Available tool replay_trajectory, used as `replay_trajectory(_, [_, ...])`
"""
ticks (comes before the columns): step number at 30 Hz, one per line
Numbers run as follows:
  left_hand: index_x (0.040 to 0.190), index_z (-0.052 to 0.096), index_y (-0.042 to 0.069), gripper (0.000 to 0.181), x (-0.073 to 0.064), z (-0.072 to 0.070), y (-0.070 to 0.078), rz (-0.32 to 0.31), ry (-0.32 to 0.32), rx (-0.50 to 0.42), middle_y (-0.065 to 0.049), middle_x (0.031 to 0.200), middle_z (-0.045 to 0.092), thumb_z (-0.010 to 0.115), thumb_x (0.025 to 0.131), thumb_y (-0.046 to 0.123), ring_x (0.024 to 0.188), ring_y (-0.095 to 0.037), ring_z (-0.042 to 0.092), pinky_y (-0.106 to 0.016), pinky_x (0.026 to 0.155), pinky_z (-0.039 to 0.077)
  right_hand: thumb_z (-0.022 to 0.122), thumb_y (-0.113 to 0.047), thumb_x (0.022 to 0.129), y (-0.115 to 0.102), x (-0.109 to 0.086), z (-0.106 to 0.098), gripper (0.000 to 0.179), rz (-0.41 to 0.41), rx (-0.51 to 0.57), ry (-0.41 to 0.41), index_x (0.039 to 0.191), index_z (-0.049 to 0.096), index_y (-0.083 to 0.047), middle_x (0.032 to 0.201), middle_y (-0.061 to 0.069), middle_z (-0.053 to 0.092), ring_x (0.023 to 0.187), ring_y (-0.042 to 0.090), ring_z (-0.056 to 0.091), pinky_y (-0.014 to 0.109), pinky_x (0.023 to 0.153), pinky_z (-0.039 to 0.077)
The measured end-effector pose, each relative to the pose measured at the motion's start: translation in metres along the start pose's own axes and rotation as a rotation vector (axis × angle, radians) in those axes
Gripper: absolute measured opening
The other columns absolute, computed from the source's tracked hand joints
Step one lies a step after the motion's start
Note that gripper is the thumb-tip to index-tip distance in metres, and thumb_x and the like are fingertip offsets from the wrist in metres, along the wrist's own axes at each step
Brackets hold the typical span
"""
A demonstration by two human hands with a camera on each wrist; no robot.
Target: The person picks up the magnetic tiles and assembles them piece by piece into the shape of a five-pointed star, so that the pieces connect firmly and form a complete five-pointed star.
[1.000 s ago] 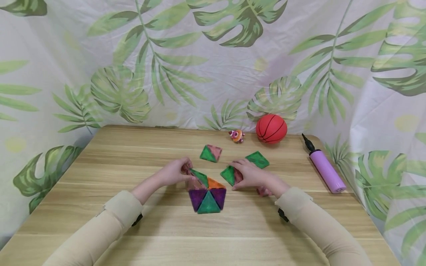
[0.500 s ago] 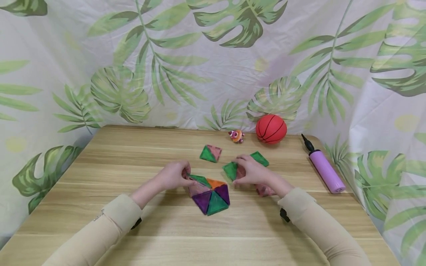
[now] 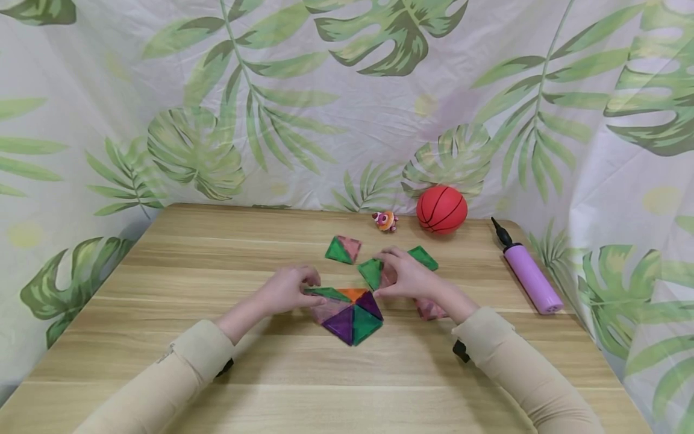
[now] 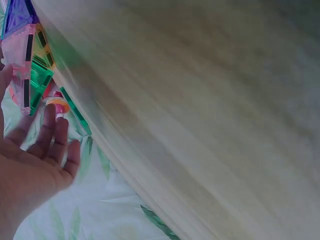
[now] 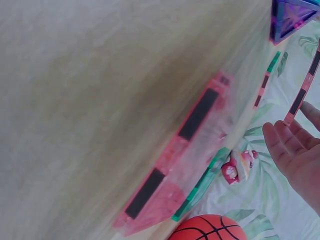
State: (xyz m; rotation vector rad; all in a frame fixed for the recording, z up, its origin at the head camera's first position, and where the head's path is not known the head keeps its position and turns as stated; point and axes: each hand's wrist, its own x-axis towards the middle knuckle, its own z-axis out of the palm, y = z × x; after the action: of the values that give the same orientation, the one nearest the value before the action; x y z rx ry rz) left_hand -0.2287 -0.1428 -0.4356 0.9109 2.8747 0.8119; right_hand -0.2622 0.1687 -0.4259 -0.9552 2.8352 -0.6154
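Note:
My left hand [image 3: 282,294] pinches the left side of a domed cluster of joined translucent magnetic tiles [image 3: 340,325], at a pink and a green tile. Purple, teal and orange triangles make up the rest of its visible faces. In the left wrist view, my thumb lies against a pink tile [image 4: 21,50]. Just right of the cluster, my right hand [image 3: 408,275] holds a flat pair of joined tiles, one green [image 3: 370,273] and one pink. From the right wrist, the pair appears edge-on as a thin pink strip [image 5: 303,90] at my fingertips.
Behind the hands lies another green-and-pink tile pair [image 3: 343,249]. A green tile [image 3: 423,258] and a pink tile [image 3: 431,309] lie by my right arm. At the back are a small toy figure [image 3: 385,221] and a red ball [image 3: 441,210]; a purple hand pump [image 3: 532,277] lies right.
The tile cluster has turned and shifted right, bringing its teal face toward the right. My left hand has moved slightly right with it. The pair in my right hand has lifted slightly away.

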Motion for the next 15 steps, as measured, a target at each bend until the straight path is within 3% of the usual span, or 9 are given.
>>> replay_trajectory(3, [0.094, 0.071, 0.014, 0.028, 0.001, 0.0, -0.001, 0.093, -0.011, -0.033, 0.001, 0.094, 0.064, 0.076, 0.078, 0.037, 0.091, -0.018, 0.056, -0.034, 0.079, 0.045, 0.074, -0.057, 0.071, -0.003, 0.0, -0.002, 0.086, -0.007, 0.001, 0.011, 0.139, 0.045, -0.014, 0.143, 0.014, 0.038, 0.13, 0.03, 0.038, 0.047, 0.102, 0.039])
replay_trajectory(6, [0.091, 0.072, 0.014, 0.023, 0.002, 0.001, -0.001, 0.139, -0.002, -0.039, 0.002, 0.092, 0.066, 0.076, 0.079, 0.033, 0.091, -0.017, 0.056, -0.036, 0.081, 0.045, 0.074, -0.058, 0.071, -0.005, 0.0, -0.005, 0.087, -0.021, -0.006, 0.027, 0.138, 0.046, -0.011, 0.143, 0.016, 0.039, 0.13, 0.031, 0.039, 0.049, 0.101, 0.04])
replay_trajectory(11, [0.087, 0.072, 0.014, 0.023, 0.004, 0.003, 0.002, 0.121, -0.001, -0.013, 0.004, 0.088, 0.067, 0.076, 0.077, 0.035, 0.088, -0.017, 0.055, -0.037, 0.082, 0.044, 0.075, -0.058, 0.07, -0.01, 0.0, -0.007, 0.086, -0.02, -0.013, 0.038, 0.138, 0.047, -0.012, 0.142, 0.015, 0.04, 0.13, 0.03, 0.039, 0.049, 0.1, 0.04])
replay_trajectory(15, [0.09, 0.07, 0.011, 0.029, 0.01, 0.001, 0.005, 0.065, -0.032, -0.044, 0.0, 0.09, 0.068, 0.075, 0.079, 0.037, 0.09, -0.02, 0.058, -0.038, 0.082, 0.046, 0.075, -0.057, 0.07, -0.017, 0.0, -0.008, 0.086, -0.024, -0.009, 0.038, 0.138, 0.047, -0.013, 0.143, 0.013, 0.039, 0.129, 0.03, 0.041, 0.049, 0.099, 0.042])
